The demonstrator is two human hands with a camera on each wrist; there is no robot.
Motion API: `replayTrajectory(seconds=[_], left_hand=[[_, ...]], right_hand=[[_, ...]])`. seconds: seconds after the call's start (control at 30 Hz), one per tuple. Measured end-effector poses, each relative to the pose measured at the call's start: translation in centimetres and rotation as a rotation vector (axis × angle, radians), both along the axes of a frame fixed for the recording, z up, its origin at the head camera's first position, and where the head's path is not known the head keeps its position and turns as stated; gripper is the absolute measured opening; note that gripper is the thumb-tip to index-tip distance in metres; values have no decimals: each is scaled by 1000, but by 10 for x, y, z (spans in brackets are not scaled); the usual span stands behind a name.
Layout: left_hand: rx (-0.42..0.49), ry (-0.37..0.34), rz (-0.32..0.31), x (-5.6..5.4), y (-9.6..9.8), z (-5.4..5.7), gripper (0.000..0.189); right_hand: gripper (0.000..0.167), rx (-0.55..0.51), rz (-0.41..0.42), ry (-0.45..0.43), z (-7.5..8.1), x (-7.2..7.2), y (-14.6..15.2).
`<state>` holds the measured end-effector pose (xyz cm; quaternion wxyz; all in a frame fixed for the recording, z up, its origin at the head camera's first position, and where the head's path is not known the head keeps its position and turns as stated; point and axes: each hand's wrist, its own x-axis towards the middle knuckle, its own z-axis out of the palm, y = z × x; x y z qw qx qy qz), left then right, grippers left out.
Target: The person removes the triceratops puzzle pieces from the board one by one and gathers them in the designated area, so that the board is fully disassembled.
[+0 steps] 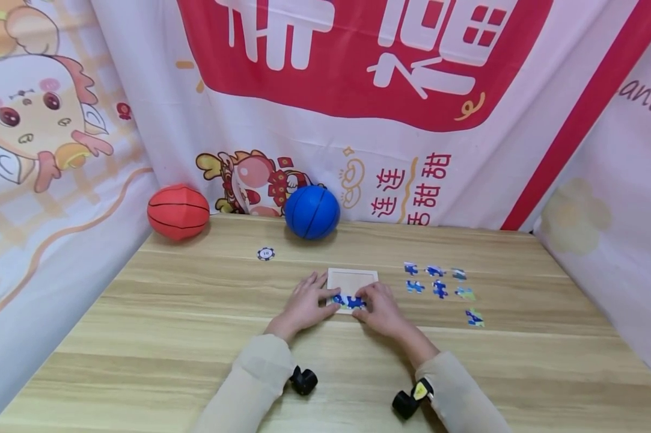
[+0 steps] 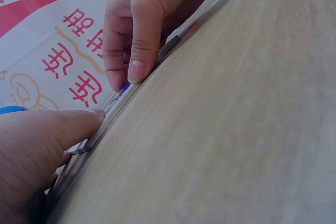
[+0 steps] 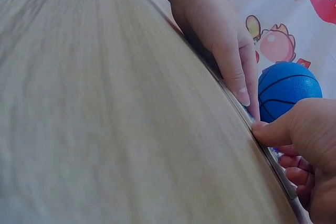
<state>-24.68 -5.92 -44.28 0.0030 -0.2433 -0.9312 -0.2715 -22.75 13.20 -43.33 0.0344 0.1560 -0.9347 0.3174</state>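
A small white-rimmed puzzle tray (image 1: 352, 280) lies on the table between my two hands. Blue jigsaw pieces (image 1: 354, 302) lie along its near edge; the upper part of its tan floor is bare. My left hand (image 1: 305, 302) rests at the tray's left side with fingers stretched out, its thumb touching the near-left pieces. From the right, my right hand (image 1: 382, 308) pinches a blue jigsaw piece (image 2: 125, 87) between thumb and forefinger at the tray's near edge. Its other fingers are curled in the right wrist view. Fingers partly hide the pieces.
Several loose jigsaw pieces (image 1: 439, 288) lie in rows on the right of the table. A round white-and-dark chip (image 1: 265, 254) is at the back left. A red ball (image 1: 178, 212) and a blue ball (image 1: 312, 212) stand along the rear edge, before a printed curtain (image 1: 314, 138).
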Motion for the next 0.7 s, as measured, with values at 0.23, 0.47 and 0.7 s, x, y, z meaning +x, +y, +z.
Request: replayTrajectory(seconds=[0.23, 0.47, 0.7], left_hand=[[3, -1, 7, -1, 1, -3, 41], [-2, -10, 10, -1, 0, 0, 42], [7, -10, 3, 1, -1, 2, 42]], right_hand=[[29, -103, 4, -28, -3, -2, 1], [26, -215, 2, -80, -2, -1, 3], [28, -166, -10, -102, 0, -1, 5]])
